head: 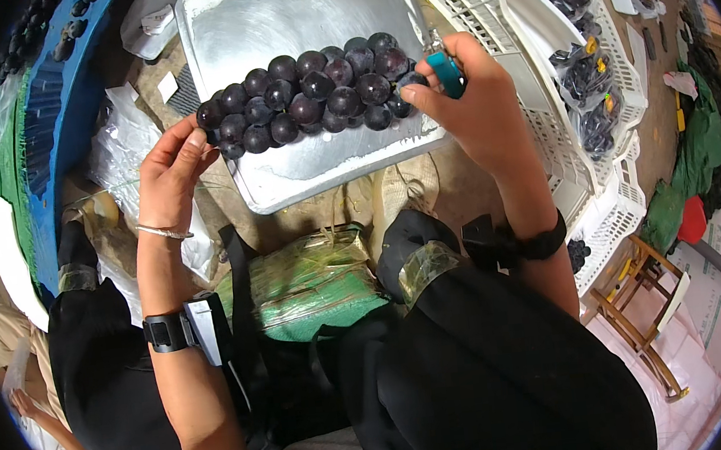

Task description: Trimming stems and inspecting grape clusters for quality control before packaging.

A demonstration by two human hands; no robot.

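A long bunch of dark purple grapes (315, 92) spans the space between my two hands, over a metal tray (277, 174) with worn white patches along its edges. My left hand (174, 152) pinches the bunch's left tip between thumb and fingers. At the other end, my right hand (468, 94) has its thumb and a finger on a grape. That same hand also holds small snips with teal handles (446, 75), their metal end pointing up and away. Whether the bunch rests on the tray or is slightly lifted, I cannot tell.
White plastic crates (534, 104) stand at the right, with bagged dark grapes (589, 95) in them. A blue crate (57, 117) rises at the left beside crumpled clear plastic (125, 143). Between my legs is a green bundle (314, 288). Another person's hand (24, 402) shows at lower left.
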